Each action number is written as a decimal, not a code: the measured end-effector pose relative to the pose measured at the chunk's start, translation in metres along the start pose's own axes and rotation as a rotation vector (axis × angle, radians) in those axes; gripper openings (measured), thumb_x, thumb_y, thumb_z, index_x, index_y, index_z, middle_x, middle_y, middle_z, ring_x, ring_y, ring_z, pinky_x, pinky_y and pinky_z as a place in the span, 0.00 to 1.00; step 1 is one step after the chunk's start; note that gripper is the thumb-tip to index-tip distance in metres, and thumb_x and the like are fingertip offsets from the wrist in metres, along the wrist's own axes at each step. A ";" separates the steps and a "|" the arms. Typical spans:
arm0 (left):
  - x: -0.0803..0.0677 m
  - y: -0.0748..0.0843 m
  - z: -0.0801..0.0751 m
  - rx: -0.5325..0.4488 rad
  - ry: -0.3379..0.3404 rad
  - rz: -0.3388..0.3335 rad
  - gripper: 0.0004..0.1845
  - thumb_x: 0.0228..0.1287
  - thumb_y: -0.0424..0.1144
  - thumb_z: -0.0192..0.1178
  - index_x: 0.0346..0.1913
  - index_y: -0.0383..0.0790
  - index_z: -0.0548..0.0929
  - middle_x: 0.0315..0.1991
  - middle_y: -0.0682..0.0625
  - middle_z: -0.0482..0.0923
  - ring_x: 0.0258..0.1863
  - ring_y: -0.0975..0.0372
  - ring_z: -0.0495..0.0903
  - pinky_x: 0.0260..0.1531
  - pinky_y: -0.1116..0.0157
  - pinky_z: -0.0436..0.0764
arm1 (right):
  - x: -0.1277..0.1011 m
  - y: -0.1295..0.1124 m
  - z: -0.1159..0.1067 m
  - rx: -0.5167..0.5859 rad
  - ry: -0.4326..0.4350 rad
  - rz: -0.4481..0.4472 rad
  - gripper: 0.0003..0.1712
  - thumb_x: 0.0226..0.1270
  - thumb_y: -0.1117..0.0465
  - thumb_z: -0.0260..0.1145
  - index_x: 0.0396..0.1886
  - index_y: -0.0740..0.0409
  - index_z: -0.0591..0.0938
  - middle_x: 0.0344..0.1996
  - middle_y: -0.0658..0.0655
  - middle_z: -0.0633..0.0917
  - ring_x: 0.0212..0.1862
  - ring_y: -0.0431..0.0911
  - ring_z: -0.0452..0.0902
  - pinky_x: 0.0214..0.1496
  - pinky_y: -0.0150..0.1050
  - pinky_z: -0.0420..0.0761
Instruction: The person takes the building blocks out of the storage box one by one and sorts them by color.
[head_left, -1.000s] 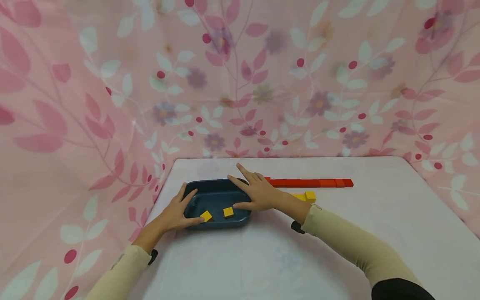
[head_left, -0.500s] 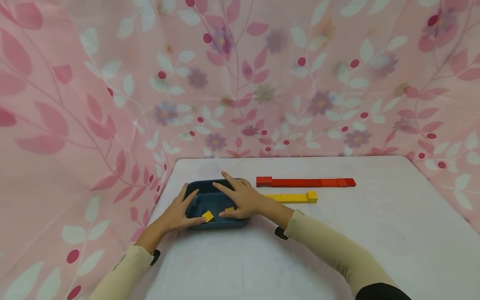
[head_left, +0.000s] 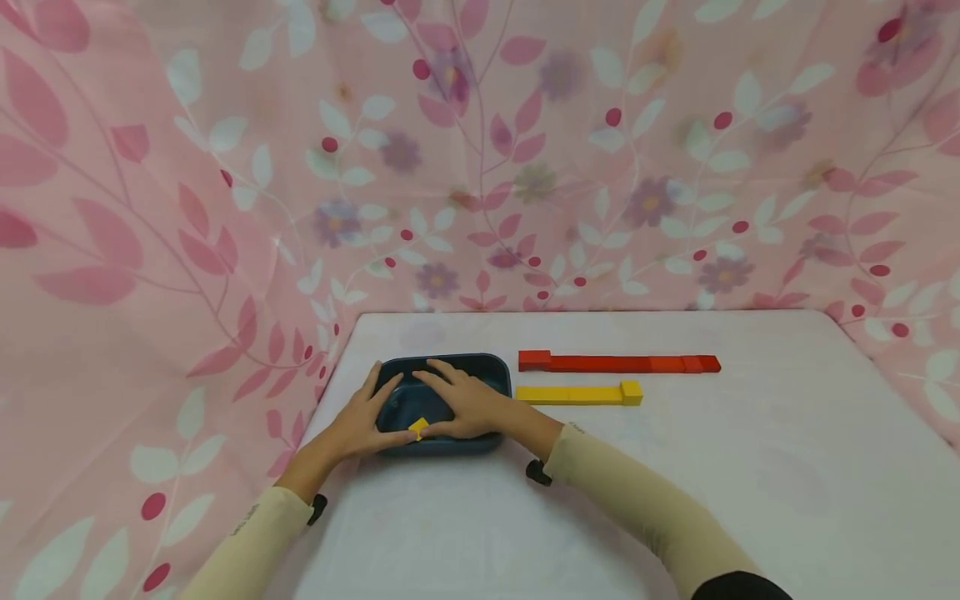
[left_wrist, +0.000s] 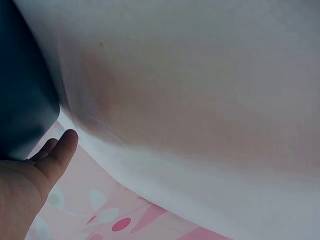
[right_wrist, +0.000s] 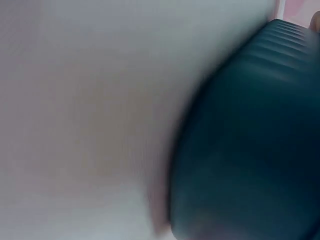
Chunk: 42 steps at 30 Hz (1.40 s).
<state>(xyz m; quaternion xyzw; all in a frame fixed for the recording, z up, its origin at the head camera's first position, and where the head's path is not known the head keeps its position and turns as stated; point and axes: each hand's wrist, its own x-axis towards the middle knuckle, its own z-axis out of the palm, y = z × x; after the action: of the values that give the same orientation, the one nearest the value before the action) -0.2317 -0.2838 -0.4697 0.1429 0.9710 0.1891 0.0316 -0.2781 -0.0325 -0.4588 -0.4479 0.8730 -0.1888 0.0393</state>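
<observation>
Dark blue tray (head_left: pixel 495 375): near table's (head_left: pixel 675 500) left edge. Left hand (head_left: pixel 360 427): fingers spread, flat against tray's left wall. Right hand (head_left: pixel 465 406): fingers spread, reaching into tray; thumb and forefinger beside yellow block (head_left: pixel 417 427), pinch not confirmed. Step judged: picking block from tray. Next move calls for pinching block, with tray steadied. Red strip (head_left: pixel 618 363), yellow strip (head_left: pixel 581 394): right of tray.

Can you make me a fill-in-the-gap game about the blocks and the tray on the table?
1. Both hands rest on the dark blue ___.
2. The right hand reaches over the tray, and a small ___ block shows beside its thumb.
3. On the table, the red row lies farther from the person than the ___ row.
4. The left hand is at the tray's ___ side.

Missing words: tray; yellow; yellow; left
</observation>
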 end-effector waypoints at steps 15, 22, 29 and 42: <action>-0.001 0.000 0.001 -0.016 0.001 -0.020 0.59 0.48 0.74 0.64 0.79 0.53 0.52 0.81 0.41 0.33 0.73 0.34 0.56 0.61 0.30 0.65 | 0.017 -0.002 0.020 0.074 -0.094 0.023 0.53 0.60 0.41 0.72 0.78 0.48 0.56 0.75 0.55 0.64 0.71 0.49 0.68 0.70 0.48 0.73; -0.001 -0.002 0.000 -0.016 0.001 -0.014 0.58 0.48 0.73 0.64 0.79 0.54 0.53 0.81 0.41 0.34 0.73 0.34 0.56 0.61 0.30 0.65 | 0.029 -0.003 0.023 0.002 -0.123 -0.009 0.48 0.60 0.42 0.72 0.76 0.49 0.64 0.72 0.50 0.70 0.71 0.47 0.67 0.75 0.48 0.67; 0.001 -0.001 0.002 -0.024 0.001 0.008 0.58 0.49 0.73 0.64 0.79 0.53 0.53 0.81 0.41 0.33 0.73 0.34 0.55 0.61 0.30 0.65 | 0.036 -0.002 0.027 0.034 -0.144 0.034 0.38 0.61 0.43 0.72 0.69 0.46 0.73 0.67 0.50 0.75 0.67 0.46 0.71 0.72 0.44 0.70; 0.001 -0.001 0.001 -0.019 -0.004 -0.007 0.57 0.49 0.74 0.64 0.79 0.53 0.54 0.81 0.40 0.34 0.73 0.35 0.55 0.61 0.30 0.65 | 0.035 0.001 0.027 0.179 -0.144 0.111 0.25 0.60 0.48 0.74 0.56 0.48 0.82 0.63 0.53 0.72 0.59 0.44 0.74 0.61 0.36 0.78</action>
<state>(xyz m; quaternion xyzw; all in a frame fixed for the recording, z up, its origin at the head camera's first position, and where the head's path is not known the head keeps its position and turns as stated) -0.2331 -0.2840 -0.4708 0.1397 0.9696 0.1978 0.0354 -0.2938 -0.0680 -0.4811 -0.4062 0.8710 -0.2309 0.1519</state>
